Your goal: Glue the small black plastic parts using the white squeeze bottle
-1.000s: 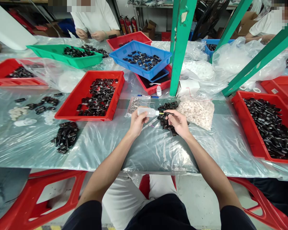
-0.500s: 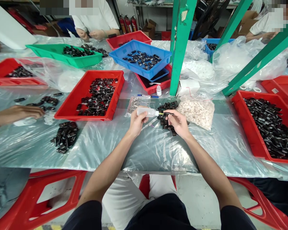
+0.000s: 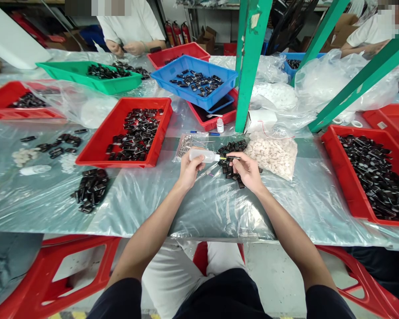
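My left hand (image 3: 190,169) is closed around a translucent white squeeze bottle (image 3: 202,156), held on its side with the nozzle pointing right. The nozzle's tip meets or nearly meets a small black part (image 3: 233,158), which my right hand (image 3: 248,169) pinches between thumb and fingers. Which of the two it is, touching or just short, I cannot tell. Below and behind my right hand lies a pile of similar black parts (image 3: 232,147). Close by on its right rests a clear bag of small beige pieces (image 3: 272,155). A bag of metal pins or rods (image 3: 189,145) lies behind my left hand.
Red trays of black parts stand at left (image 3: 156,155) and right (image 3: 346,190). A blue tray (image 3: 162,79) sits stacked further back, beside a green post (image 3: 249,66). A small white bottle (image 3: 220,126) and a blue pen (image 3: 204,133) lie ahead. Co-workers' hands (image 3: 133,48) work across the table.
A neighbour's hand at the far left has left the view, uncovering small pale pieces and black parts. My own hands, the bottle and the black part look almost unmoved.
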### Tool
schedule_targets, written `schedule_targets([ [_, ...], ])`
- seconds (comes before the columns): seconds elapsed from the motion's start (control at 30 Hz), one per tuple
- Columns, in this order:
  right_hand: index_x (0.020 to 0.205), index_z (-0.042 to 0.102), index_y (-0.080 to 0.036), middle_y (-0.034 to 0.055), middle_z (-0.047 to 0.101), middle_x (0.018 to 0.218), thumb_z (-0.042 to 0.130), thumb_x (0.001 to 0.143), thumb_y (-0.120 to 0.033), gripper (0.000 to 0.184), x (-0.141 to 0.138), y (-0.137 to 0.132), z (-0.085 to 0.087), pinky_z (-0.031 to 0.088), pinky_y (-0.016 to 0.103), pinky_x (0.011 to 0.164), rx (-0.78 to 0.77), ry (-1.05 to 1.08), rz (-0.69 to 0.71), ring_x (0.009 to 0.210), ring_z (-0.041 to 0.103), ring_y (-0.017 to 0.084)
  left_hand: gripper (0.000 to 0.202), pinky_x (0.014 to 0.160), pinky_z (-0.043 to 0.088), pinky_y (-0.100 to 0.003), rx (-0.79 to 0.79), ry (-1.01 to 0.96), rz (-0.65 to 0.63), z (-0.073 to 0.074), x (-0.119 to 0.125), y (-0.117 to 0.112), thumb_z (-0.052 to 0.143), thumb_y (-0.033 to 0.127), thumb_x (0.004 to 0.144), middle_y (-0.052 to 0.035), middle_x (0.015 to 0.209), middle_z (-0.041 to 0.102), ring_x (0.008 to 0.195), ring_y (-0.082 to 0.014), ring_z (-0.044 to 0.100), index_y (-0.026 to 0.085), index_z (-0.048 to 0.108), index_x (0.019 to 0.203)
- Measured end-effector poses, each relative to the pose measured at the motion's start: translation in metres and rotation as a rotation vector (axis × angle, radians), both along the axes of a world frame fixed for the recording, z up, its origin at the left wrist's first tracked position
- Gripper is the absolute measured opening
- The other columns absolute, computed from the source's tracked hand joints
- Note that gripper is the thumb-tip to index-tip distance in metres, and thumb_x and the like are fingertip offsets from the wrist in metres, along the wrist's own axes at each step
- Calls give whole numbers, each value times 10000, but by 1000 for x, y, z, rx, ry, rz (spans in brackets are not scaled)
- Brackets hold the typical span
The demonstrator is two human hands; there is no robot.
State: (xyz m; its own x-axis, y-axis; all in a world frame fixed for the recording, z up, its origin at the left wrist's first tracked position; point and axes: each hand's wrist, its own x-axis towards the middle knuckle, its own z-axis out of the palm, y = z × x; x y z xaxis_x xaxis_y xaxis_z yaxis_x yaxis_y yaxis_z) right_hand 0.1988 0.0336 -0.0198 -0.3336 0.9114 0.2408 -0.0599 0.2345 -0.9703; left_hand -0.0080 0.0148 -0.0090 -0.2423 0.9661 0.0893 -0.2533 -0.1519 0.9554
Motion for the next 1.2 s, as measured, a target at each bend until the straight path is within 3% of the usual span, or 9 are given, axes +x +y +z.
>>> schedule_targets([
  [0.4, 1171, 708, -206, 35, 670, 857, 600, 955, -645, 501, 0, 0, -1, 471, 268, 602, -18, 2, 6, 617, 538, 116, 289, 453, 262, -222, 14, 4, 15, 0, 1, 0, 798, 404, 653, 14, 640, 552, 494, -74, 380, 171, 684, 780],
  [0.73, 1134, 743, -196, 33, 645, 826, 572, 952, -684, 548, -3, 4, -2, 371, 238, 485, -99, 74, 9, 582, 519, 99, 309, 464, 282, -222, 13, -15, 28, -2, 3, -1, 797, 429, 667, 10, 672, 589, 502, -75, 397, 182, 686, 816],
  [1.2, 1219, 714, -210, -9, 590, 662, 672, 932, -573, 465, 1, 2, 2, 441, 274, 570, 5, -3, -23, 598, 541, 139, 293, 468, 283, -214, -6, -73, 33, -2, 1, -1, 778, 393, 652, 18, 651, 584, 508, -73, 403, 174, 692, 826],
])
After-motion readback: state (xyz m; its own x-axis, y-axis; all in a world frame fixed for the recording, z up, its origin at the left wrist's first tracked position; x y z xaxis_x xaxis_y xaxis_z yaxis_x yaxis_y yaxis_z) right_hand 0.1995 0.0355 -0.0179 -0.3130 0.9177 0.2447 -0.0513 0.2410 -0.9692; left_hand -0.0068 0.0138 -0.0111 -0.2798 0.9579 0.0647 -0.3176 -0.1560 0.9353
